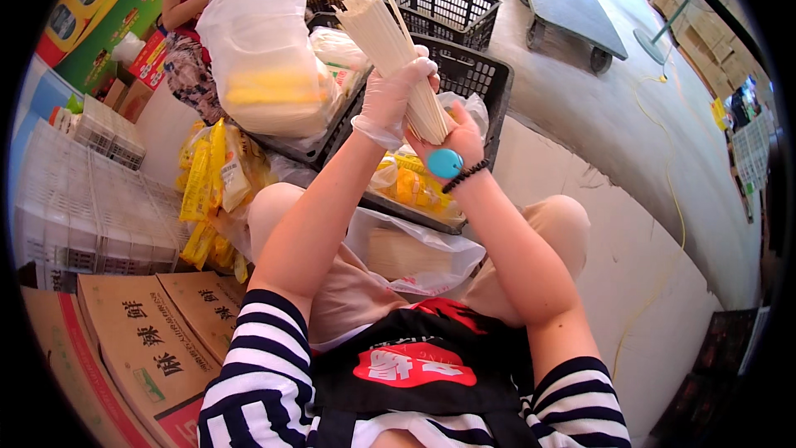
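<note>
So, your gloved left hand [393, 101] clasps the bundle of pale sticks [371, 30] over the black crate [466, 71]; your right hand [464, 139] meets its near end, though whether those fingers close isn't clear. Grip lightly and level the near ends so none slips.

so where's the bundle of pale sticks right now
In the head view, the pale sticks are just above centre, in the gloved left hand, their lower ends at the right hand, before a black crate.

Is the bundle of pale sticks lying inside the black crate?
No, the left hand grips the pale sticks, with their lower ends at the right hand.
</note>
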Available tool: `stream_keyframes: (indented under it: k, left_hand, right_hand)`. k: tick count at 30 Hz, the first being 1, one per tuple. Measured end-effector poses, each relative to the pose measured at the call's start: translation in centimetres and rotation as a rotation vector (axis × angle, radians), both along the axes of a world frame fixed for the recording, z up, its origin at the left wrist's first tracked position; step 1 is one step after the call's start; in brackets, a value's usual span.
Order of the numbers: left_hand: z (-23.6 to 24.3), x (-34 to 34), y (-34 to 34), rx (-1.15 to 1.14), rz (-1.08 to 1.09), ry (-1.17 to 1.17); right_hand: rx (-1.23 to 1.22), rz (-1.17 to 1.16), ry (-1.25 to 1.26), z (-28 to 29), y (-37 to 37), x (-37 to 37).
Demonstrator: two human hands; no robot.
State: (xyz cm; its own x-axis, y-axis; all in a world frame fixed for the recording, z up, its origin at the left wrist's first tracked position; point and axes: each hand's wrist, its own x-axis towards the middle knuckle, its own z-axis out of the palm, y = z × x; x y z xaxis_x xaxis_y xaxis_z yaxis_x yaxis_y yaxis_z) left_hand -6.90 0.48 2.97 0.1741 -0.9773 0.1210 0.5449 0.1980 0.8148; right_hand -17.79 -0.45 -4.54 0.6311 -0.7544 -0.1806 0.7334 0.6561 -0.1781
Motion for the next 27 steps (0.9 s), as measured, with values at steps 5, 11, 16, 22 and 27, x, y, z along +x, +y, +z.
stream_keyframes:
  k: [5,11,16,22,27]
  left_hand:
    - [-0.8,1.4,-0.3,0.108,-0.125,0.108]
    - [-0.8,-0.1,0.2,0.102,-0.097,-0.257]
    - [-0.3,-1.1,1.1,0.123,-0.077,-0.368]
    - [1.2,0.1,1.3,0.007,-0.260,-0.279]
    - [1.5,1.2,1.4,0.035,-0.267,-0.246]
  right_hand:
    - [-0.487,0.033,0.678,2.2,-1.0,-2.4]
    - [-1.159,0.040,1.078,1.5,-0.1,-1.6]
    - [-1.046,-0.120,1.156,1.2,1.0,-0.6]
    - [-0.904,-0.037,0.990,0.5,0.9,-0.4]
    - [-0.858,0.036,0.987,0.5,1.5,-0.3]
